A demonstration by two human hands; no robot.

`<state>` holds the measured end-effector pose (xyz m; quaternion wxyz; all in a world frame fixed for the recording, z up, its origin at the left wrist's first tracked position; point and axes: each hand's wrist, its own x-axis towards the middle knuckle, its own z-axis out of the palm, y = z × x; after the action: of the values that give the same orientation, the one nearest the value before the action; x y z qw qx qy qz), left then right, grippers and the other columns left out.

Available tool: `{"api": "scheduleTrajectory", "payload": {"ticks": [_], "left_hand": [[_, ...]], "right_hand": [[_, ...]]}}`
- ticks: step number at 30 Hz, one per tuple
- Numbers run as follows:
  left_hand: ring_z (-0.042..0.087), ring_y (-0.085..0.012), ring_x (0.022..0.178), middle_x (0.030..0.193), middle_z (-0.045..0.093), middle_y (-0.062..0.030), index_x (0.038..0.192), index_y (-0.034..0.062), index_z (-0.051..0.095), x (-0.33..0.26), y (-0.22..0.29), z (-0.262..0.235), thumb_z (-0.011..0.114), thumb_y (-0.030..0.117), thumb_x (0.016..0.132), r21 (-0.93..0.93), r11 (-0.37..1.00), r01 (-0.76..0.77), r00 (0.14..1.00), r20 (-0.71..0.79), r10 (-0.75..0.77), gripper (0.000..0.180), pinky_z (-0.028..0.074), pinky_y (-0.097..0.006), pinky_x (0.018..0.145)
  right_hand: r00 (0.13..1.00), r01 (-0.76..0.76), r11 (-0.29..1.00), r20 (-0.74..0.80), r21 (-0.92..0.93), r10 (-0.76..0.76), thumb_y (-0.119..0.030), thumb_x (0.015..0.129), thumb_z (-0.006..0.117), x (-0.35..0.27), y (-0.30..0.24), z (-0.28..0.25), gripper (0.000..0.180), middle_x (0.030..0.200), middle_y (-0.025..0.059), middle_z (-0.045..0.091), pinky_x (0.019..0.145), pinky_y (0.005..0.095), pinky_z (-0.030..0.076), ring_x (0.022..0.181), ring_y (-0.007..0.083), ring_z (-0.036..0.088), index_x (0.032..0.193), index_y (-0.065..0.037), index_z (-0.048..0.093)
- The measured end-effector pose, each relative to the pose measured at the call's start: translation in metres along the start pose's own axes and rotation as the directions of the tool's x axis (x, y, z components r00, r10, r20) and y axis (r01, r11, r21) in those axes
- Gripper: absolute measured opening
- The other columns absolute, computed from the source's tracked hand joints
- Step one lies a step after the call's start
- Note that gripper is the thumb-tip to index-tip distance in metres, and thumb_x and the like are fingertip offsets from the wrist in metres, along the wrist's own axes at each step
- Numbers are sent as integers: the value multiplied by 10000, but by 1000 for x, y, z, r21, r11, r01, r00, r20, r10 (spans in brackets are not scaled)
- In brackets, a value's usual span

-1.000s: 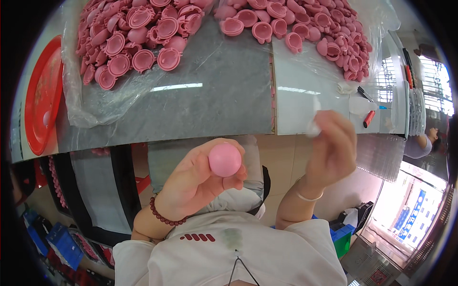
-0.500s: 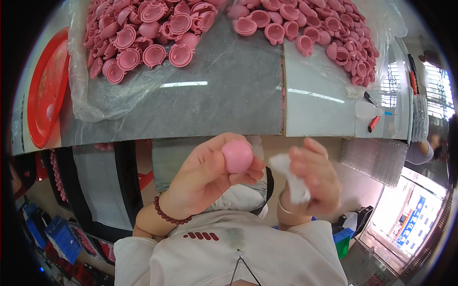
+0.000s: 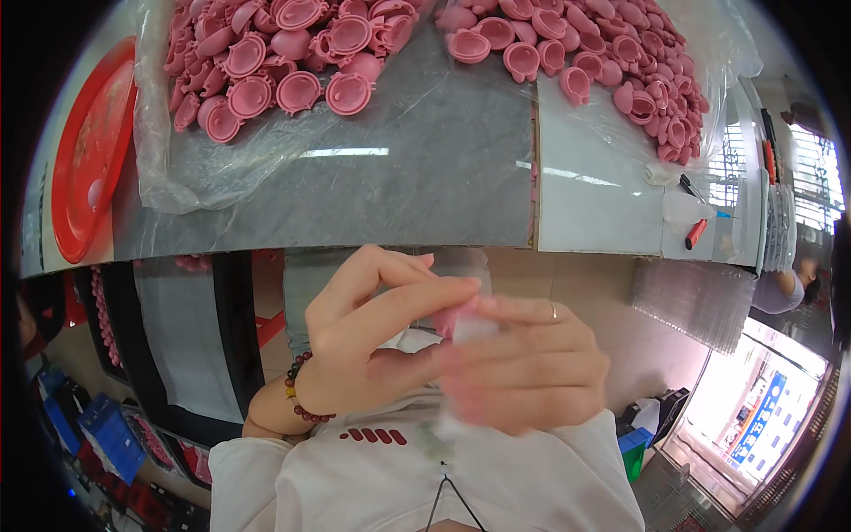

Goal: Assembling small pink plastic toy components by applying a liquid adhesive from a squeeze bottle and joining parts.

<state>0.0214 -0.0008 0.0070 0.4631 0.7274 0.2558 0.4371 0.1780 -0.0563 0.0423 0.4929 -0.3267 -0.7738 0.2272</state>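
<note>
My left hand (image 3: 372,324) grips a small pink plastic ball (image 3: 449,321) between thumb and fingers, in front of my shirt and below the table edge. Most of the ball is hidden behind my fingers. Against it my right hand (image 3: 532,363) presses a white cloth or tissue (image 3: 474,330); this hand is smeared by motion and covers most of the white piece. On the table beyond lie two heaps of pink plastic half shells, the left heap (image 3: 299,91) and the right heap (image 3: 625,53), both on clear plastic sheeting.
A red round tray (image 3: 93,151) stands at the table's left end. Toward the right lie a red marker (image 3: 696,234) and a white bottle (image 3: 681,209). Below the left edge is a black-framed rack (image 3: 232,337). Another person (image 3: 780,288) shows at the far right.
My right hand has moved left with the white piece and now meets the pink ball. My left hand has turned over, so its back shows and the ball is mostly covered.
</note>
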Motion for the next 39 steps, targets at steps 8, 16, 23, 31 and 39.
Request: {"api": "scheduleTrajectory", "payload": {"ticks": [8,16,23,31,39], "left_hand": [[557,-201,746,795,560,-111,885,-19,584,7,3,-23,727,38,529,198,976,-95,994,-32,104,388,476,-343,722],[546,-172,954,1008,592,-97,1075,37,550,31,-40,-238,602,247,779,790,353,501,800,-579,159,367,399,-270,837],[525,-185,991,1048,571,-110,1105,43,529,32,-65,-266,551,316,808,747,242,619,777,-627,-49,404,377,-260,855],[533,-170,925,1119,499,-117,1126,-29,445,21,4,-40,724,260,647,-234,957,169,982,-40,-183,624,424,-275,788],[507,-137,694,800,543,-92,849,7,532,1,2,-5,548,53,733,-674,602,429,890,203,-408,125,393,-242,603]], "right_hand": [[743,-358,910,-654,-209,142,-17,786,520,-17,13,-10,116,761,165,611,681,290,471,679,205,604,878,47,553],[773,-483,855,-552,-190,314,57,743,552,-17,17,-11,135,766,98,581,607,189,412,673,125,542,877,71,566],[753,-483,873,-542,-71,372,66,711,585,-17,11,-4,162,767,88,572,600,194,401,666,109,516,871,68,556],[782,-369,923,-502,104,369,51,665,631,-16,14,8,203,678,86,532,526,206,352,589,104,456,792,11,479],[799,-435,865,-337,248,499,55,603,690,-6,5,18,284,654,75,534,515,211,352,575,102,473,787,6,478]]}}
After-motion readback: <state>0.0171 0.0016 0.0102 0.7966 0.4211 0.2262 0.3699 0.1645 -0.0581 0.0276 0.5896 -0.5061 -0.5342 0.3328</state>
